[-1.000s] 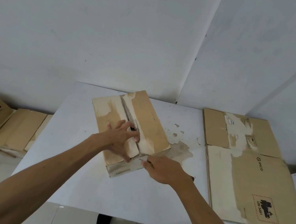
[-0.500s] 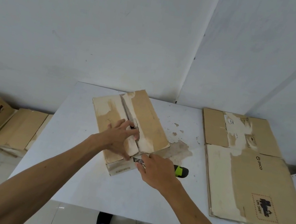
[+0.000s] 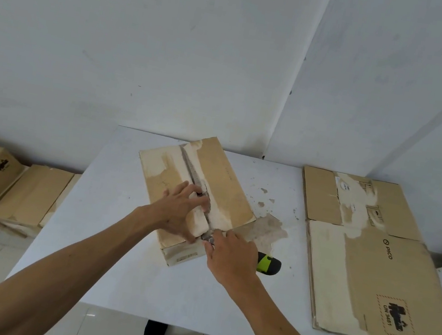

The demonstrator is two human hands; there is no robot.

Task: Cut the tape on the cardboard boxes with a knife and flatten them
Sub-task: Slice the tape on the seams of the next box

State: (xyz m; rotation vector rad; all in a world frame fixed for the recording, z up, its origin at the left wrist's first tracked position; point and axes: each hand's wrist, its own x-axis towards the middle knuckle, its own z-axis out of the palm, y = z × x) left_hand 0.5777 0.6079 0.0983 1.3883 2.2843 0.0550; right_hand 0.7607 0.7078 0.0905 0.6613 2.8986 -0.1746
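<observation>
At the white table, our left hand presses the cardboard box flat and steady while our right hand grips the utility knife at the taped seam.

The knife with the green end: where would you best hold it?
By the green-and-black handle, from its right end. The knife lies pointing left, blade at the box seam; the right hand grips it so.
</observation>
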